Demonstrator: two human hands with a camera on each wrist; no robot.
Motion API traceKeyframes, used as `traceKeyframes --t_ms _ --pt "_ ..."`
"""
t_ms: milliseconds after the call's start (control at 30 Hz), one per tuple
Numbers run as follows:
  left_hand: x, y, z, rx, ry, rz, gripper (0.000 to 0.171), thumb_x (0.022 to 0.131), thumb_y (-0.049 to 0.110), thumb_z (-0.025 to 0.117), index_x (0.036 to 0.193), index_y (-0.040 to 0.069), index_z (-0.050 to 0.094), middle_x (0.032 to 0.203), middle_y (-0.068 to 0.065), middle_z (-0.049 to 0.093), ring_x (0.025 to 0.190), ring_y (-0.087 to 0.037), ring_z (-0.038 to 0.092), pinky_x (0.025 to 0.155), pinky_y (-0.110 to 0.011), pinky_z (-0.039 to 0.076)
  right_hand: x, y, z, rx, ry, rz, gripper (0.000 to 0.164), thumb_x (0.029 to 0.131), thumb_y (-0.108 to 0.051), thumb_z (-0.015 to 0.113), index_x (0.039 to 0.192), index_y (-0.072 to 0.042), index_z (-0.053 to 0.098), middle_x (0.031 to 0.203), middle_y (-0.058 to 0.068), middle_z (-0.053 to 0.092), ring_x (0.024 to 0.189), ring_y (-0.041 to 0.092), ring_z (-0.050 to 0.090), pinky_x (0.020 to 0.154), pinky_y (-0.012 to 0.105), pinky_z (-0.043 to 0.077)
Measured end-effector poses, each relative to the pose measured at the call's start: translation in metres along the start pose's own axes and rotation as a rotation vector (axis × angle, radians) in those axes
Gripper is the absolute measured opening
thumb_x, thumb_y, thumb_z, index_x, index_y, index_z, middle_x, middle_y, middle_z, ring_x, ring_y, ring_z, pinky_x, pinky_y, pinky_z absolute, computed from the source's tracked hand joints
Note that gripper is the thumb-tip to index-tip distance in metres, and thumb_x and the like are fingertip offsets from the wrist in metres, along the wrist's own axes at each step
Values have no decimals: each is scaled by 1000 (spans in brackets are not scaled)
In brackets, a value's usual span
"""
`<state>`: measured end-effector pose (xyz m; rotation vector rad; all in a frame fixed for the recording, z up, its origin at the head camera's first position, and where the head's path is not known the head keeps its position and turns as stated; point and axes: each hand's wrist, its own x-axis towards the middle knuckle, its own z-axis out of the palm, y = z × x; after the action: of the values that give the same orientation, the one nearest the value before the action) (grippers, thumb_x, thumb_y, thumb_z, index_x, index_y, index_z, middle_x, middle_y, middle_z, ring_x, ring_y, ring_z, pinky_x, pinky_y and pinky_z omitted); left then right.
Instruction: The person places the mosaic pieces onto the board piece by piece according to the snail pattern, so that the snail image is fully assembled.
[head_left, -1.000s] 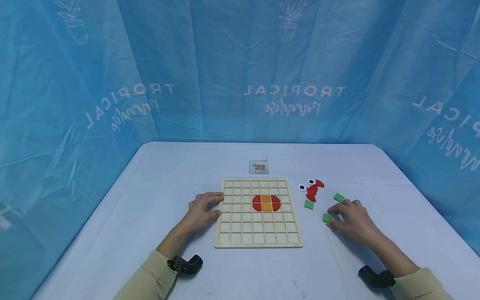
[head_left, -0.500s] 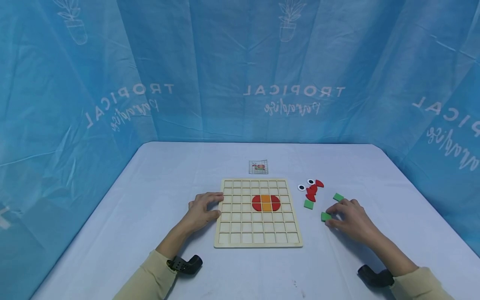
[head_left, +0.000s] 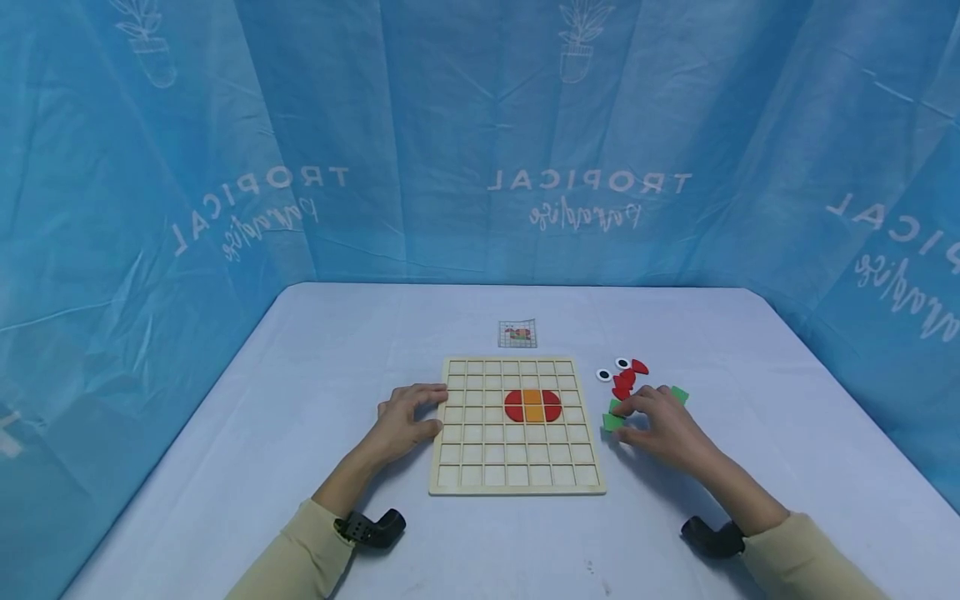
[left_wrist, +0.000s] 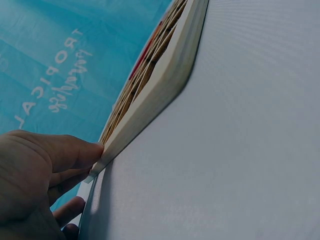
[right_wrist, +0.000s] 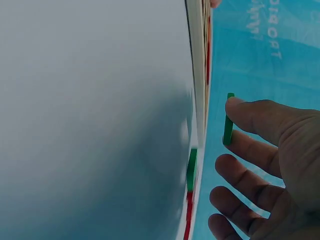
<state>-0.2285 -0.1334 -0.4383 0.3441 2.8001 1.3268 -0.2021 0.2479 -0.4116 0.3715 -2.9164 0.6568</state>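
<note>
My left hand (head_left: 403, 423) rests at the left edge of a pale wooden grid board (head_left: 517, 491), its thumb and fingertips touching the rim. The left wrist view shows the thumb against the board's side (left_wrist: 155, 95). Red quarter-round tiles (head_left: 513, 407) and orange square tiles (head_left: 532, 406) lie in the board's cells as a rounded shape. Right of the board, my right hand (head_left: 663, 425) pinches a green square tile (right_wrist: 229, 120) between thumb and index finger, raised off the table. Another green tile (head_left: 614, 407) lies partly hidden behind that hand.
Loose red tiles (head_left: 623, 383) and two eye discs (head_left: 604, 376) lie right of the board. A third green tile (head_left: 680, 395) sits behind the right hand. A small picture card (head_left: 517, 333) lies beyond the board on the white table (head_left: 360, 333). Blue curtains (head_left: 450, 167) surround the table.
My right hand has picked up the nearest green tile and moved it left toward the board, over beside the other green tile. The left hand and the board have stayed still.
</note>
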Motion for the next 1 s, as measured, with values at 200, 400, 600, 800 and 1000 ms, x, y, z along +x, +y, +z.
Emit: traceKeyframes --t_ms 200,400,600,800,1000 --pt "-1 0 -1 1 0 4 43 80 8 64 124 9 61 140 -3 52 136 -28 30 104 -56 10 8 -19 11 22 -15 -32 33 69 -26 82 99 -17 72 102 2 65 101 20 48 76 35 45" --pt "-1 0 0 1 1 4 43 81 8 65 124 9 61 140 -2 51 137 -28 29 105 -57 9 16 -37 22 35 -23 -81 33 69 -27 82 99 -17 72 99 0 64 103 20 49 80 39 45" --pt "-1 0 0 0 0 2 43 81 8 65 124 9 61 140 -3 51 136 -28 30 104 -56 10 24 -52 32 36 -43 -103 34 68 -29 83 99 -18 72 100 -1 64 102 17 48 76 32 45" --pt "-1 0 0 -5 -2 7 43 81 8 65 124 9 61 140 -2 51 136 -28 30 104 -55 10 30 -62 42 25 -61 -86 34 68 -30 83 98 -21 73 101 -2 64 97 15 47 74 28 43" --pt "-1 -1 0 2 0 9 43 82 8 65 124 9 61 140 -1 51 136 -27 30 103 -54 11 32 -70 47 -2 -68 -91 33 67 -30 83 98 -21 74 98 -4 63 95 14 46 77 31 41"
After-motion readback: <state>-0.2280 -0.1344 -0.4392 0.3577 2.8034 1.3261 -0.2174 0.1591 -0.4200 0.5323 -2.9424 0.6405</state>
